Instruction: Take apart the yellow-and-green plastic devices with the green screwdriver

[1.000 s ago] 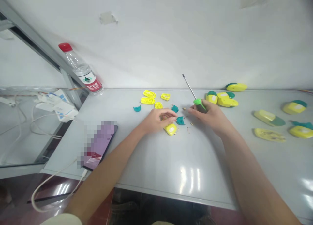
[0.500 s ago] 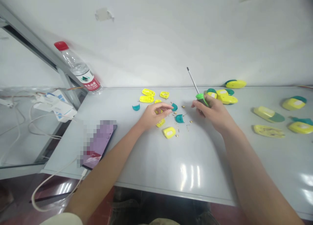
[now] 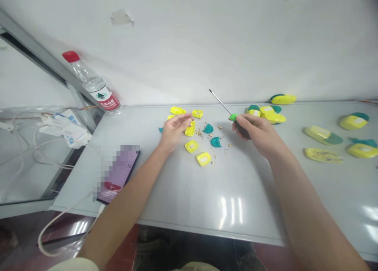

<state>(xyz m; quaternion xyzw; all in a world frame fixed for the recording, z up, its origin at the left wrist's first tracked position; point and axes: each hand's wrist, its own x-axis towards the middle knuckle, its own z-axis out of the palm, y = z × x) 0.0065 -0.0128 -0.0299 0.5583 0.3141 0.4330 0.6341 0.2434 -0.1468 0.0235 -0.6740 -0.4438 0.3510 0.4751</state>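
Right fingers (image 3: 246,123) closed around a green-handled screwdriver (image 3: 233,117), its tip held clear of the bench (image 3: 236,196); left fingers (image 3: 180,122) lay open just beside a yellow plastic shell (image 3: 190,128), with tiny screws (image 3: 201,134), apparently brass, nearby.

The scene is bright and evenly lit, apparently from overhead; white streaks of glare lie on the grey tabletop (image 3: 232,211), and paler patches lie at its right end; the red floor (image 3: 79,227) gives back small glints; shadows are faint and soft, with only a light one on the white wall (image 3: 206,47) beside the water bottle (image 3: 88,82); the left hand (image 3: 174,131), right hand (image 3: 256,135) and screwdriver (image 3: 220,104) look fairly sharp; the wide lens stretches the edges of the view; the phone (image 3: 118,174) is pixelated; the top right corner darkens.
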